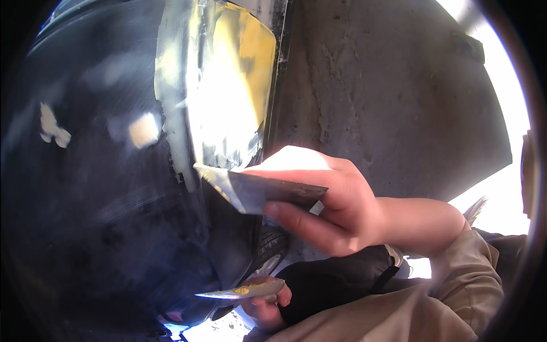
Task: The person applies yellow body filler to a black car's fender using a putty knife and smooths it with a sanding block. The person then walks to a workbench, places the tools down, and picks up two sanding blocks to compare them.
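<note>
My right hand [336, 199] comes in from the right, with thumb and fingers closed on a flat metal putty knife [256, 191]. Light filler smears its left end, which lies just in front of a dark car body panel [114, 199]; whether it touches cannot be told. Lower down, my left hand [265, 305] grips a second flat spreader [239, 292] that carries a dab of yellow filler [249, 289]. Above the right hand, a patch of yellow and whitish filler [250, 45] covers the panel's edge, part of it washed out by glare.
Behind the panel edge stands a large grey-brown board or wall [393, 102]. A tyre [272, 245] shows below the panel. Two pale spots, one a ragged patch [53, 126], mark the panel's left side. My khaki clothing [393, 313] fills the lower right.
</note>
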A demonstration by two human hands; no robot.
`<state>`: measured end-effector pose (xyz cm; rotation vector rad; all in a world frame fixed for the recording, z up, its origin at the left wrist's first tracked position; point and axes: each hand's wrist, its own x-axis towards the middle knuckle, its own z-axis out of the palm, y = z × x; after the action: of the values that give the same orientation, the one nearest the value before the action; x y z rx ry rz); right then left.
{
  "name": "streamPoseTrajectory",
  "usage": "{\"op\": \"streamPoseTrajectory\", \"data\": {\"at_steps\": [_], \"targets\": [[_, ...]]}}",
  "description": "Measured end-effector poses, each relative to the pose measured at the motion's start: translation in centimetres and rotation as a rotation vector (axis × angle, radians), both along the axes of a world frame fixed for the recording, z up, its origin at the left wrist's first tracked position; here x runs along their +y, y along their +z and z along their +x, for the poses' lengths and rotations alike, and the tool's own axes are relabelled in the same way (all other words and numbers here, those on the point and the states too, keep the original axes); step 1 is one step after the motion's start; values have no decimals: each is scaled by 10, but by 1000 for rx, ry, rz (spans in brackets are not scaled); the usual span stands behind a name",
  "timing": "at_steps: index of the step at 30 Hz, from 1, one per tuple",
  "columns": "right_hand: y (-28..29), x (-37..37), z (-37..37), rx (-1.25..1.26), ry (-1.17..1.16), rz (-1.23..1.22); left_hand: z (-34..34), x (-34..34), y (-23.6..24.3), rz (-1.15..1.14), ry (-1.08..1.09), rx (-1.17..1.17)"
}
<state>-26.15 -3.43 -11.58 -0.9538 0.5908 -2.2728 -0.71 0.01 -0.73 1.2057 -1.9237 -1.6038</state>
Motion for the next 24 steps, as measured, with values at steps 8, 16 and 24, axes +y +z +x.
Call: {"op": "streamPoseTrajectory", "data": {"at_steps": [8, 16, 24], "targets": [[-1, 27, -61, 654, 449, -216, -13, -5, -9, -98, -14, 182], [-36, -28, -73, -328, 112, 488, -20, -9, -8, -47, -182, 285], [-35, -56, -98, -900, 445, 406, -13, -13, -10, -4, -187, 266]]}}
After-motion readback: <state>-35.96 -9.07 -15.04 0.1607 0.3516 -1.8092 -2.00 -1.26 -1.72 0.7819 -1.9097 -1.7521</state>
